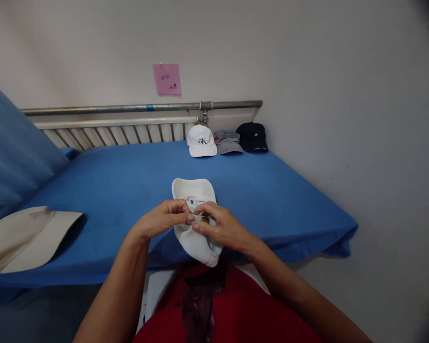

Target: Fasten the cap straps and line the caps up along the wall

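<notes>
I hold a white cap (pixel 194 190) upside down over the near edge of the blue bed (pixel 128 186), its brim pointing away from me. My left hand (pixel 163 220) and my right hand (pixel 219 225) both pinch the strap at the back of the cap, fingertips almost touching. Both hands are closed on it. The strap itself is mostly hidden by my fingers.
Three caps sit in a row at the far end of the bed: a white cap with a logo (pixel 201 141), a grey cap (pixel 228 142) and a dark cap (pixel 252 137). A beige cap (pixel 28 236) lies at the left. A blue pillow (pixel 10 147) leans at the far left. A metal rail (pixel 139 108) runs along the wall.
</notes>
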`<state>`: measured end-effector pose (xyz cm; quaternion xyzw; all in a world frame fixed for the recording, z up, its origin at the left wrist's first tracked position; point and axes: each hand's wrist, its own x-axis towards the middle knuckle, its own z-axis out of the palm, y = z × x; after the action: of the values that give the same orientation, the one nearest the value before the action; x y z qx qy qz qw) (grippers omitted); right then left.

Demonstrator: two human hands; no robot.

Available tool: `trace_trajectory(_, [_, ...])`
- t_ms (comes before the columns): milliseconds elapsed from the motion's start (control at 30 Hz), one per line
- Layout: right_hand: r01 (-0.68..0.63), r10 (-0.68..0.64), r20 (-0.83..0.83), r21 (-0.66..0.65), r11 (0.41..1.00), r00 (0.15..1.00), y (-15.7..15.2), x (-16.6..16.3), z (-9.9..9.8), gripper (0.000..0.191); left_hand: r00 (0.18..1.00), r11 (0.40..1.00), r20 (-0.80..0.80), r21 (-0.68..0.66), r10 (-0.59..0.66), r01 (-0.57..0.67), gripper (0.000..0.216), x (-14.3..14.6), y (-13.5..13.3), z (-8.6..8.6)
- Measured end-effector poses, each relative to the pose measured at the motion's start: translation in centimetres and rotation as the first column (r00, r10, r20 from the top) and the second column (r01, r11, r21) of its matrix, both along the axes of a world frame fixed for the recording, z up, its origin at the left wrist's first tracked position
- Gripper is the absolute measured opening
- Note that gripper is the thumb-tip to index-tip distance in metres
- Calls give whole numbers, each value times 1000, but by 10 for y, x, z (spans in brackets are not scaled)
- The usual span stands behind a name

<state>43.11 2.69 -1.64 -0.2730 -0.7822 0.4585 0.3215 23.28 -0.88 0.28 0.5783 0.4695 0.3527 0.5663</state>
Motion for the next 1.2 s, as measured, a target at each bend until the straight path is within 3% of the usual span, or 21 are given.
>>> trace_trajectory(267, [16, -12, -31, 125, 992, 999, -1, 1, 0, 11, 998, 998, -67, 60, 22, -18, 22, 7, 7, 1])
trace_trajectory(367, [-22, 23, -32, 50, 998, 999, 2, 7, 2, 6, 992, 993, -61, 42, -111, 114, 17, 3, 12, 8])
trace_trajectory(467, [-34, 28, -101, -62, 998, 994, 5, 15, 4, 6, 950, 951, -49, -42, -307, 306, 34, -4, 22, 20])
trace_trajectory(533, [-27, 9, -150, -124, 992, 989, 6, 20, 4, 9, 908, 922, -164, -69, -387, 380, 35, -5, 32, 28])
trace_trajectory(633, [-61, 17, -223, -190, 980, 975, 8, 26, 5, 11, 782, 896, -454, -97, -427, 434, 19, 4, 49, 35])
trace_trajectory(700, [-97, 35, -254, -234, 967, 967, 9, 29, 5, 11, 720, 869, -503, -148, -478, 473, 14, 15, 59, 34])
trace_trajectory(800, [-66, -2, -251, -263, 962, 968, 13, 34, 4, 13, 738, 839, -403, -191, -541, 510, 13, 27, 66, 26])
trace_trajectory(900, [-9, -42, -228, -219, 976, 973, 14, 38, 4, 14, 809, 861, -296, -174, -509, 478, 14, 29, 67, 14])
trace_trajectory(1033, [33, -56, -197, -116, 993, 979, 13, 38, 5, 11, 914, 905, -22, -154, -405, 397, 29, 22, 64, 3])
trace_trajectory(1200, [135, -138, -147, -25, 990, 979, 13, 37, 5, 9, 936, 959, 294, -145, -193, 243, 32, 19, 60, -5])
